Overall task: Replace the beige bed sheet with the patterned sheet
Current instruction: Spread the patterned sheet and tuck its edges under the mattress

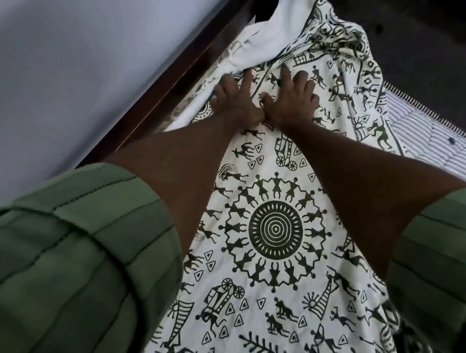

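The cream cotton sheet printed with dark green folk figures (275, 229) lies spread over the striped mattress (427, 140), bunched at the far end beside the dark wooden bed frame (178, 70). The left hand (231, 99) and right hand (292, 100) press flat on it side by side, fingers extended and grasping nothing, apparently to smooth the cloth toward the frame.

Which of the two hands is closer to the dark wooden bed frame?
The left hand: it presses the patterned sheet beside the wooden frame, while the right hand lies farther from it.
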Tool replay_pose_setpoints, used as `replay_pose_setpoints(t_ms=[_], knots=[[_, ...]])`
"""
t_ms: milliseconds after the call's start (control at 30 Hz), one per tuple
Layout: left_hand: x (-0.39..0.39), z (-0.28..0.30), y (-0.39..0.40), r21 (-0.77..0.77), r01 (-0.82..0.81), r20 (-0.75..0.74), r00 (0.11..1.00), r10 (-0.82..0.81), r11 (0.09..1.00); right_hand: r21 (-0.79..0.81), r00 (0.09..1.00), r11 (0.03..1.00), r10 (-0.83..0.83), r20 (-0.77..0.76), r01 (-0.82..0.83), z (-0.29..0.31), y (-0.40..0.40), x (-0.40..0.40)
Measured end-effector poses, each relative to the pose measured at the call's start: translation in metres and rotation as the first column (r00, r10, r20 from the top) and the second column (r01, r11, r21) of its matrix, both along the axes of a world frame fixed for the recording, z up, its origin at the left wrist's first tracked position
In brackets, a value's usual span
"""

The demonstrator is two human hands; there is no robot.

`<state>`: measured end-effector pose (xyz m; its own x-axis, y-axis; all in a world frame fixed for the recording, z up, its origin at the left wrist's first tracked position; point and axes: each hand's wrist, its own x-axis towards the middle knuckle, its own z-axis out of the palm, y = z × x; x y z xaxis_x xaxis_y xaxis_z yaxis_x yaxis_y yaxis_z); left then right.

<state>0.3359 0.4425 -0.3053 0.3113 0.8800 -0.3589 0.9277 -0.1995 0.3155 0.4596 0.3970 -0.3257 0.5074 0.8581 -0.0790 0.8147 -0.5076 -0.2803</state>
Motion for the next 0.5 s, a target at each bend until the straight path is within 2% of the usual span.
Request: replay_pose_setpoints(t_ms=[67, 167, 300, 367, 500], knots=[[-0.015, -0.005, 0.002, 0.173, 0.005, -0.092, 0.996, 0.011, 0.985, -0.072, 0.998, 0.995, 0.068, 0.002, -0.068, -0.005, -0.009, -0.002], [-0.039, -0.009, 0.000, 0.130, 0.014, -0.145, 0.989, 0.005, 0.991, -0.135, 0.995, 0.986, 0.095, -0.016, -0.096, -0.010, -0.029, -0.011], [-0.063, -0.023, -0.055, 0.381, 0.095, -0.064, 0.995, -0.076, 0.920, -0.080, 0.994, 0.993, 0.080, -0.068, -0.085, -0.015, -0.073, -0.050], [-0.082, -0.033, -0.103, 0.423, 0.085, 0.032, 0.994, -0.109, 0.902, -0.080, 0.993, 0.992, 0.094, -0.069, -0.100, -0.018, -0.110, -0.075], [-0.126, -0.044, -0.202, 0.448, 0.127, 0.041, 0.986, -0.162, 0.885, -0.078, 0.991, 0.989, 0.124, -0.051, -0.127, -0.021, -0.188, -0.120]])
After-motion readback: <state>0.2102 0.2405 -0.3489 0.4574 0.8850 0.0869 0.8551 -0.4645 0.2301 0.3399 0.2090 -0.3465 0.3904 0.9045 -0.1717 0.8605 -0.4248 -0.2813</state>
